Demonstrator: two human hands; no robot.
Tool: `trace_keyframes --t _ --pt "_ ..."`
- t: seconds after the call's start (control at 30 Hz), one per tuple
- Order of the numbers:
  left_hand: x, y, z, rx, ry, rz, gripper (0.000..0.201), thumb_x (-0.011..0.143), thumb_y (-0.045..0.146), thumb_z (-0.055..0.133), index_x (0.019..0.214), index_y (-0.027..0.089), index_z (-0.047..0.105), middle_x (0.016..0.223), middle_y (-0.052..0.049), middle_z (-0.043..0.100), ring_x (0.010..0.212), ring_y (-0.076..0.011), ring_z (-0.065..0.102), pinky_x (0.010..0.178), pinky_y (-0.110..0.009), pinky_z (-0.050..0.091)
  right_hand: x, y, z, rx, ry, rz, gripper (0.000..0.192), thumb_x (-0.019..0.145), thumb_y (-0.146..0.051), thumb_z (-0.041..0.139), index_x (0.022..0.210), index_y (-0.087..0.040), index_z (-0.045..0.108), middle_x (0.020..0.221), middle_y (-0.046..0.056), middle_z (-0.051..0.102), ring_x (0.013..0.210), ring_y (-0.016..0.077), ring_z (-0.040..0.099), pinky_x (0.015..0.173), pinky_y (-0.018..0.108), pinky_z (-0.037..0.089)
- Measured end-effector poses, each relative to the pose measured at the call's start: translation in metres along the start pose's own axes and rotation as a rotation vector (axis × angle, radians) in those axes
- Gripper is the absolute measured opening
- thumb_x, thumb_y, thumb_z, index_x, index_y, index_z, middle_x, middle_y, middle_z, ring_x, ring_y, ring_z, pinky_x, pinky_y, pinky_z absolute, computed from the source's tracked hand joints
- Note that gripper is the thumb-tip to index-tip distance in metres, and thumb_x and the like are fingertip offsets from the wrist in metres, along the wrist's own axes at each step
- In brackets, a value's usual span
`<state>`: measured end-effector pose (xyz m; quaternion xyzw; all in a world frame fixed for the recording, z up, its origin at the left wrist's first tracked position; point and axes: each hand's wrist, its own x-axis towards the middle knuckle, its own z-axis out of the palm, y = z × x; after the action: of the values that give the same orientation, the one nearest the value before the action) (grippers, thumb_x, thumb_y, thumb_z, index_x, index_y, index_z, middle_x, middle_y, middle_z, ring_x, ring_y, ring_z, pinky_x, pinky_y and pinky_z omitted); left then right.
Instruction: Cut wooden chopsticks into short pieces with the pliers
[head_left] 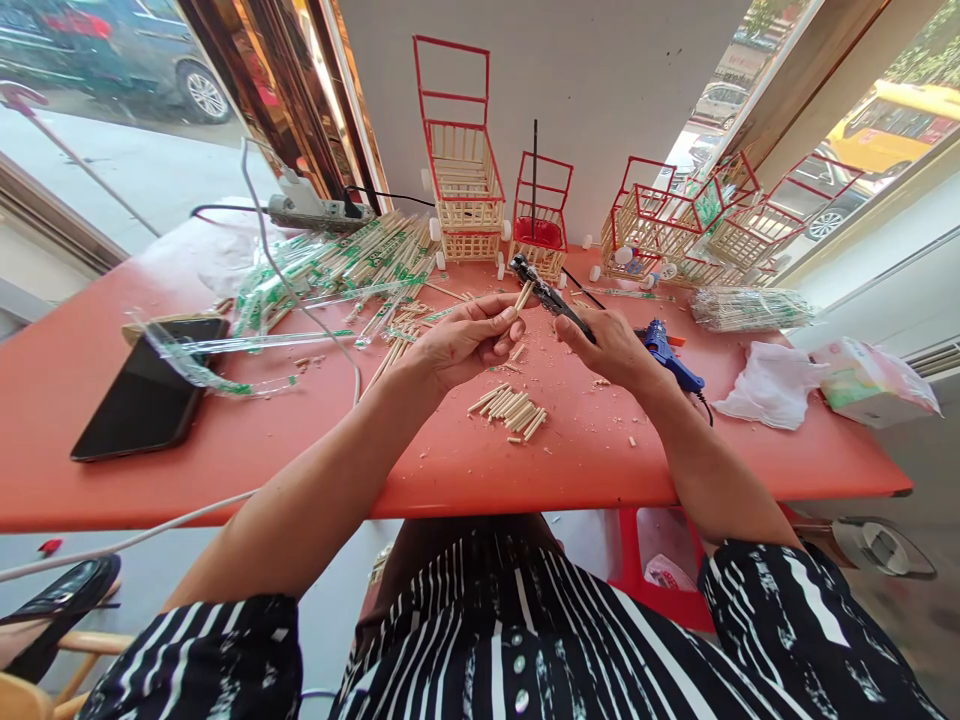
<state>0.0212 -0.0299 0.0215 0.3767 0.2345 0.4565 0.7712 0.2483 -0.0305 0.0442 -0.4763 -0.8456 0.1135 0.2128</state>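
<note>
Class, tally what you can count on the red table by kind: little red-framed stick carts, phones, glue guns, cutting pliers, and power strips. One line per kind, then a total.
Red-framed stick carts: 4, though the right-hand ones overlap
Phone: 1
Blue glue gun: 1
Cutting pliers, in the right hand: 1
Power strip: 1
Total: 8

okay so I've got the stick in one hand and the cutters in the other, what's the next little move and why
Probably squeeze the cutters shut. The left hand holds the stick with its tip at their jaws, the right hand grips the handles, and cut pieces of similar length already lie on the table.
</note>
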Motion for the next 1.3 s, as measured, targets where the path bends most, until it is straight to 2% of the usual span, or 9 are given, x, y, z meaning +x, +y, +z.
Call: trace_keyframes --t 0.33,0.43,0.53,0.6,0.73,1.0,1.17,1.3 --pt "0.001 0.000 -0.003 0.017 0.002 -0.002 0.011 0.090 0.004 0.073 0.097 0.009 0.080 0.058 0.001 0.060 0.041 -0.0036 0.044 0.039 -0.012 0.026 -0.004 -0.001 0.000 -0.013 0.057 0.009 0.064 0.101 -0.076 0.034 0.072 -0.021 0.046 0.063 -0.001 0.043 0.060 0.0121 0.036 0.061 0.032 0.026" --pt "0.002 -0.001 -0.007 0.018 -0.022 -0.002 0.010 0.089 0.005 0.076 0.097 0.008 0.081 0.058 0.001 0.059 0.041 -0.0029 0.041 0.039 -0.012 0.025 -0.004 -0.001 0.001 -0.018 0.077 0.018 0.068 0.099 -0.080 0.034 0.069 -0.021 0.045 0.061 -0.002 0.040 0.059 0.0113 0.033 0.060 0.032 0.024" --pt "0.002 -0.002 -0.007 0.010 -0.046 0.002 0.008 0.091 0.007 0.074 0.096 0.008 0.081 0.058 0.001 0.058 0.041 -0.0028 0.040 0.040 -0.012 0.025 -0.004 -0.004 0.002 0.035 0.091 0.029 0.076 0.095 -0.088 0.030 0.066 -0.020 0.046 0.059 -0.001 0.041 0.058 0.0112 0.036 0.059 0.032 0.026" --pt "0.002 -0.001 -0.005 -0.004 -0.055 0.006 0.008 0.093 0.008 0.073 0.095 0.009 0.081 0.058 0.001 0.057 0.041 -0.0026 0.039 0.040 -0.012 0.025 -0.004 -0.006 0.002 0.156 0.046 0.058 0.080 0.095 -0.090 0.027 0.066 -0.020 0.051 0.059 0.001 0.048 0.056 0.0115 0.043 0.058 0.030 0.030" --pt "0.000 0.000 -0.001 -0.032 -0.063 0.011 0.009 0.095 0.009 0.072 0.094 0.010 0.081 0.058 0.001 0.057 0.041 -0.0025 0.037 0.040 -0.012 0.026 -0.003 -0.007 0.001 0.387 -0.136 0.094 0.082 0.095 -0.090 0.027 0.081 -0.017 0.064 0.068 0.003 0.062 0.056 0.0125 0.057 0.057 0.027 0.042" --pt "-0.002 -0.002 0.001 -0.042 -0.037 0.005 0.010 0.096 0.010 0.071 0.098 0.012 0.080 0.058 0.002 0.057 0.041 -0.0027 0.037 0.042 -0.013 0.026 -0.001 -0.002 -0.002 0.248 -0.091 0.030 0.086 0.096 -0.089 0.026 0.093 -0.015 0.070 0.077 0.007 0.070 0.068 0.0154 0.064 0.069 0.028 0.046" --pt "-0.002 -0.003 0.002 -0.033 -0.026 0.040 0.008 0.095 0.011 0.073 0.100 0.011 0.080 0.060 0.001 0.058 0.042 -0.0027 0.038 0.042 -0.013 0.026 0.000 -0.002 -0.001 0.232 -0.086 0.042 0.087 0.097 -0.088 0.023 0.095 -0.015 0.069 0.079 0.007 0.070 0.071 0.0166 0.065 0.072 0.029 0.045" --pt "-0.001 -0.005 0.004 0.012 -0.007 0.098 0.007 0.094 0.013 0.075 0.099 0.011 0.079 0.060 0.001 0.059 0.042 -0.0030 0.041 0.042 -0.013 0.026 0.000 -0.003 0.000 0.119 -0.043 0.033 0.086 0.097 -0.088 0.020 0.090 -0.016 0.067 0.075 0.006 0.067 0.070 0.0173 0.060 0.071 0.031 0.040"
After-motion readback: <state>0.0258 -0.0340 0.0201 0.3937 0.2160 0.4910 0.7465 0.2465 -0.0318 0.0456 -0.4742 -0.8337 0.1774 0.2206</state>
